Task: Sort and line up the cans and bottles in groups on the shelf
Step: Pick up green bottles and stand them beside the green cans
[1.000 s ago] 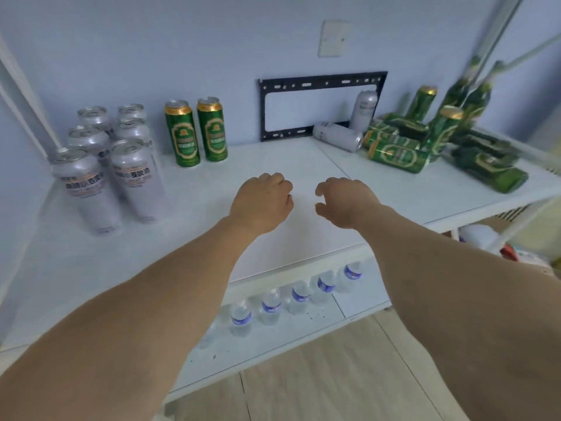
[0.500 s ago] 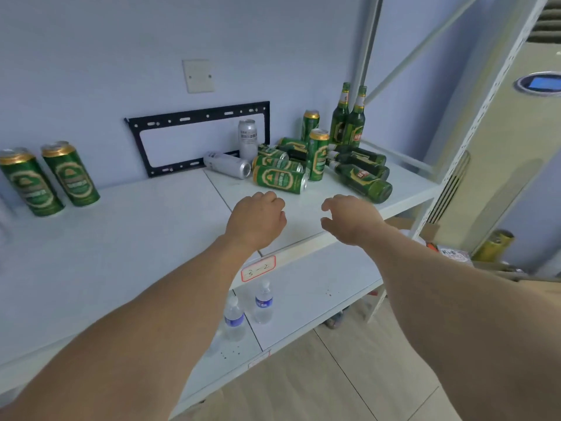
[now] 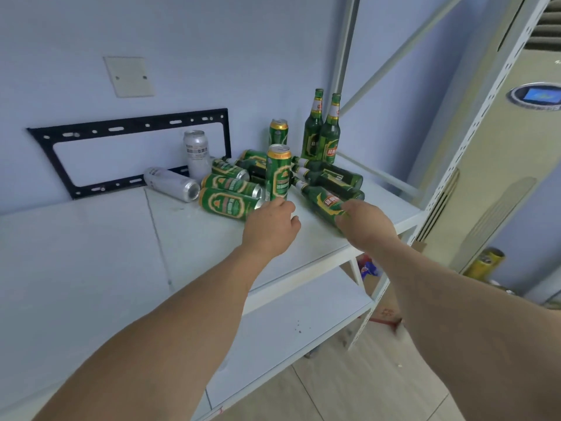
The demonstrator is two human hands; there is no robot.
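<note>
On the right end of the white shelf (image 3: pixel 197 238) lies a heap of green cans (image 3: pixel 227 205) and green bottles (image 3: pixel 334 177). One green can (image 3: pixel 277 173) stands upright in front, another (image 3: pixel 278 132) behind it. Two green bottles (image 3: pixel 321 135) stand at the back. One silver can (image 3: pixel 196 153) stands upright and another (image 3: pixel 171 183) lies on its side. My left hand (image 3: pixel 271 226) has loosely curled fingers at the foot of the front upright can and holds nothing. My right hand (image 3: pixel 367 223) wraps the lower end of the nearest lying bottle (image 3: pixel 324 205).
A black metal bracket (image 3: pixel 136 126) leans against the wall behind the cans, under a wall plate (image 3: pixel 129 75). A perforated shelf post (image 3: pixel 455 165) stands at the right edge. A lower shelf (image 3: pixel 288 323) sits beneath. Beyond the post is a tall beige air conditioner unit (image 3: pixel 516 147).
My view has swung right, away from the lined-up cans on the left. Both hands have reached forward to the heap, and the right hand has come onto the nearest lying bottle.
</note>
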